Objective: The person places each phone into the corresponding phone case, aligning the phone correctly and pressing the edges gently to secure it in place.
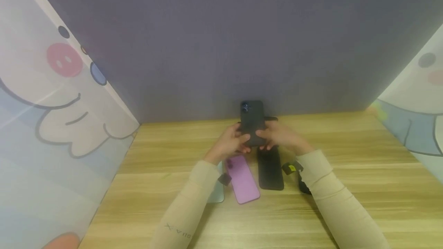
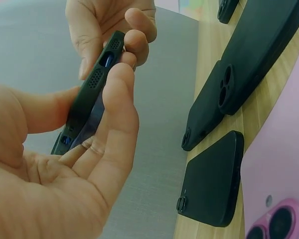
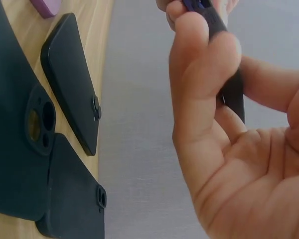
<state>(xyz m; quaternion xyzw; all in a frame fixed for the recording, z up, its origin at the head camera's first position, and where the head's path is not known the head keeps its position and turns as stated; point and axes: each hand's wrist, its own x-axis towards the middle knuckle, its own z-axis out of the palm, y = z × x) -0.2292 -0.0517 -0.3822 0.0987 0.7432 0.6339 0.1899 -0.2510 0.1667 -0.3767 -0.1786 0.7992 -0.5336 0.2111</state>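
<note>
Both hands hold up a phone in a black case (image 1: 252, 120), its back facing the head camera and the camera lenses at its top left. My left hand (image 1: 226, 143) grips the lower left edge, thumb on the back and fingers behind. On the opposite edge, my right hand (image 1: 282, 137) grips in the same way. In the left wrist view, blue shows through the openings in the case's (image 2: 84, 94) lower edge. On the table below lie a pink phone (image 1: 243, 181) and a black phone (image 1: 270, 172).
A pale phone (image 1: 217, 194) is partly hidden by the left sleeve, a dark one (image 1: 303, 186) by the right. Another dark phone (image 1: 271, 118) lies behind the right hand. The wooden table (image 1: 155, 156) meets a grey panel (image 1: 207, 49); cartoon-printed walls (image 1: 38, 126) flank both sides.
</note>
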